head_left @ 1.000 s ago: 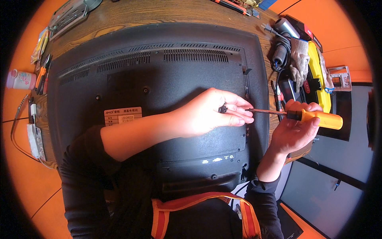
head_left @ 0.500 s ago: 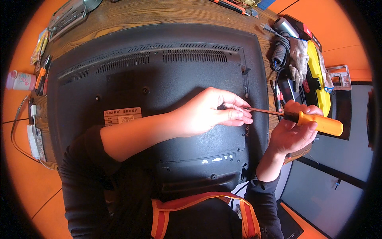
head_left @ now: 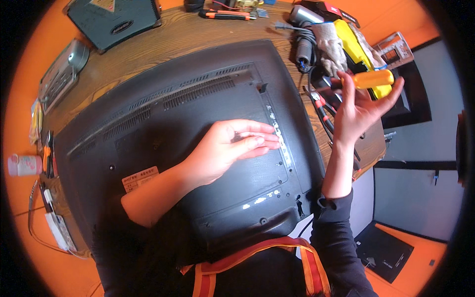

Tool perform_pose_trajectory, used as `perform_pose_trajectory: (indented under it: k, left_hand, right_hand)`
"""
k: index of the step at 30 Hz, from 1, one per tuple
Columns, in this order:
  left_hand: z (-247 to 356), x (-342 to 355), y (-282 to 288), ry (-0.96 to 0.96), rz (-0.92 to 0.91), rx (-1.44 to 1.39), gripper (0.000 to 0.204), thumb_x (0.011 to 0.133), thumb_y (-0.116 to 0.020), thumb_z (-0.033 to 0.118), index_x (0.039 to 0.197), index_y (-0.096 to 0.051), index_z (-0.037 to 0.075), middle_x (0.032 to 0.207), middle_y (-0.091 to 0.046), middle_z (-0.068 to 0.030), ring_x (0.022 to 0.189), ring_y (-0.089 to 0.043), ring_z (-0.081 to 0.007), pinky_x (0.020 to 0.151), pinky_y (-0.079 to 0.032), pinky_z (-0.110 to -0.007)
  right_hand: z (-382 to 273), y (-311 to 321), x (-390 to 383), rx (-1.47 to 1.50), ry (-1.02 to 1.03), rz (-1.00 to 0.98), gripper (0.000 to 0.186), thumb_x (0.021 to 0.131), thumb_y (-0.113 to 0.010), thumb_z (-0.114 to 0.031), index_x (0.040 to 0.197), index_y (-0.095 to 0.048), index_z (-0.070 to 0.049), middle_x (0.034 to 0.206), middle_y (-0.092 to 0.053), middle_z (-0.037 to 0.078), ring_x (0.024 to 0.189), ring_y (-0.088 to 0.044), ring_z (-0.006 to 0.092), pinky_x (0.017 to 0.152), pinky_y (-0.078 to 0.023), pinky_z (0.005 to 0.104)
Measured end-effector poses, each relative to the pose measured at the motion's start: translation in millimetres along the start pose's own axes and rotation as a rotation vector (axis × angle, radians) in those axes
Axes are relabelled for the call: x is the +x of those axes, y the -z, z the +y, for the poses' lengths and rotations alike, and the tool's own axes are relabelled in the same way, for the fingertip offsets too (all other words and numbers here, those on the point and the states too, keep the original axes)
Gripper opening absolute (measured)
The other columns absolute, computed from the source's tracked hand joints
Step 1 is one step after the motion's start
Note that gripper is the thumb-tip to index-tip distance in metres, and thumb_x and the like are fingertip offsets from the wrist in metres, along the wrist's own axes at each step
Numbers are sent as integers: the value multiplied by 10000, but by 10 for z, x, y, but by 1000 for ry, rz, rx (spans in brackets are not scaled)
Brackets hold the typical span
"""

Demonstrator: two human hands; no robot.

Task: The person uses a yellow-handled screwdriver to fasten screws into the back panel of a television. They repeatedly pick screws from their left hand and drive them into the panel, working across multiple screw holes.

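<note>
One yellow screwdriver (head_left: 374, 79) at right hand (head_left: 365, 108), fingers spread, grip unclear; left hand (head_left: 222, 147) half-curled over television (head_left: 208, 111), contents unclear

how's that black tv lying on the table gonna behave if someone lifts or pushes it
The TV probably feels stiff, since its broad shell shows no visible sag. It seems unlikely to roll, being wide and laid back-up on the table. Thin slats in its vents may be fragile if pressed.

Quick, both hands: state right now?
Left hand: half-curled over the black plastic television back; contents unclear.
Right hand: spread at the yellow-handled screwdriver; grip can't be told.
</note>
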State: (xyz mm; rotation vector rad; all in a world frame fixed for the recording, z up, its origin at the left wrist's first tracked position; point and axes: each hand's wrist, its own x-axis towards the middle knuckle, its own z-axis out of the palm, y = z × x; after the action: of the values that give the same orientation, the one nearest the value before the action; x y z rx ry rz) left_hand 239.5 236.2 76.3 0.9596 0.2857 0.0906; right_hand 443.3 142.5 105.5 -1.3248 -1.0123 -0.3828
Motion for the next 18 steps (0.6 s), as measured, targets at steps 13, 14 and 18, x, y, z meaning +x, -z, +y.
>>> perform_pose_trajectory:
  k: [13,14,18]
  left_hand:
    - [8,-15,-13,8,26,66,258,873,-448,85,1109,-483,-13,1076,-554,-154,1007,-546,-202,837,-446,-267]
    - [8,-16,-12,9,26,71,259,873,-448,85,1110,-482,-11,1077,-553,-154,1007,-547,-201,834,-447,-265]
    - [8,-18,-9,16,28,60,258,873,-447,82,1113,-481,-7,1081,-551,-154,1005,-548,-201,826,-448,-257]
  right_hand:
    - [428,-43,-52,-343,29,-75,694,735,-652,-41,1273,-225,-140,972,-579,176,823,-620,228,645,-516,303]
    - [439,-31,-53,-340,18,-73,693,733,-652,-41,1272,-227,-140,999,-568,180,831,-619,234,650,-517,307]
    - [461,-24,-52,-361,32,-91,691,731,-652,-42,1270,-229,-137,1088,-526,187,848,-615,253,657,-518,313]
